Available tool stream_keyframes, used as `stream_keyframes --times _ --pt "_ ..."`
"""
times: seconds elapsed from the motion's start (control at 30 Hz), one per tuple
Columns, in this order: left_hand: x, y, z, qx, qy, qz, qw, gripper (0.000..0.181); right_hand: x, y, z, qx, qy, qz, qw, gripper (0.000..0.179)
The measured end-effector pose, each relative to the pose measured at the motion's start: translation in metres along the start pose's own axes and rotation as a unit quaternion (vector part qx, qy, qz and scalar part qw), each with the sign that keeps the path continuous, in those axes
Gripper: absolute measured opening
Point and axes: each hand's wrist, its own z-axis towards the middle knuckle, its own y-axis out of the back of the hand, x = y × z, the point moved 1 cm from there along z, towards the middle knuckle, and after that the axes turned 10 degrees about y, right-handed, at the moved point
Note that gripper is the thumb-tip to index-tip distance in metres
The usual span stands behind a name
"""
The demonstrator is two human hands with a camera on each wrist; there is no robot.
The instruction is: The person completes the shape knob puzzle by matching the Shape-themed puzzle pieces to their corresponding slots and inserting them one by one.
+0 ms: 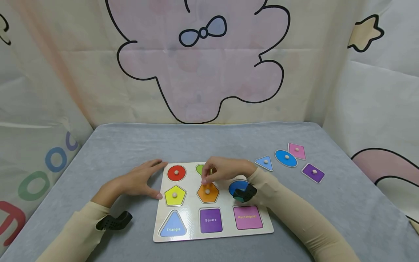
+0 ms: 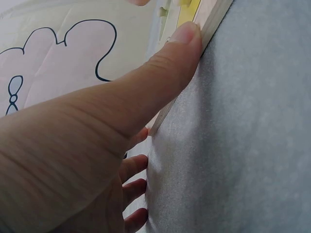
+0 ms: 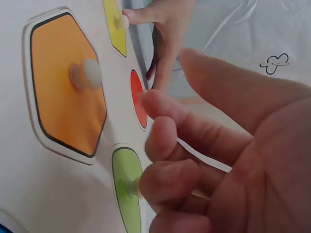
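– Hexagon [image 1: 211, 195], the orange one: where does it lie from your grip?

– Middle of the board [image 1: 193, 220], in its recess or nearly. From your right hand [image 1: 226, 169] it's toward you and a bit left, just by the fingertips in the head view.

– Grip state?

– Right looks unloaded. Wrist view has your thumb [image 3: 214, 77] apart from the fingers [image 3: 163, 133], which are loosely curled. Visible gap to the orange knob [image 3: 90, 74]. Can't tell whether a fingertip brushes the green piece [image 3: 124, 170].

– Left?

– Your left hand [image 1: 140, 182] is spread at the board's left side, thumb on the edge beside the yellow pentagon [image 1: 175, 201]. No pinch on anything. Right is the nearer hand to the orange one.

– Which way does it point?

– Corners left and right, flats facing you and away. Near-regular, so no real long axis; slightly wider left-right, maybe just view angle. Knob stands up from the centre, your side of the fingertips. That offset is what matters for any pinch.

– Loose pieces?

– Four, past the board's far right: light-blue triangle [image 1: 264, 164], blue oval [image 1: 284, 159], pink piece [image 1: 298, 153], purple rectangle [image 1: 312, 174]. Oval's long axis runs far-left to near-right.
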Motion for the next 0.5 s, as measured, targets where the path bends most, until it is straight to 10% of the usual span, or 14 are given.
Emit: stream_keyframes --times 0.5 --pt "0.001 0.0 0.003 -0.004 -0.007 0.003 1.0 0.109 -0.022 0.013 -0.031 -0.134 -0.022 0.0 0.9907 0.02"
